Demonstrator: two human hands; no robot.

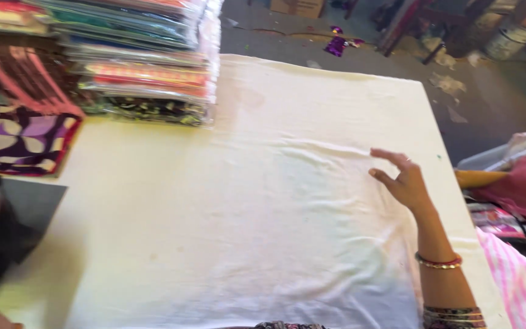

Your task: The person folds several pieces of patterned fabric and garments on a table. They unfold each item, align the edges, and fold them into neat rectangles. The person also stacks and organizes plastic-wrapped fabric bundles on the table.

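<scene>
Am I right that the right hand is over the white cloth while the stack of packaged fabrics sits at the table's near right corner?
Not quite. The right hand is over the white cloth, fingers spread, but the stack of packaged fabrics sits at the far left of the table, not the near right corner. The head view shows this.

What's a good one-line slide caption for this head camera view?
Right hand, fingers spread, reaches over a wrinkled white cloth covering the table, beside a stack of wrapped folded fabrics.
</scene>
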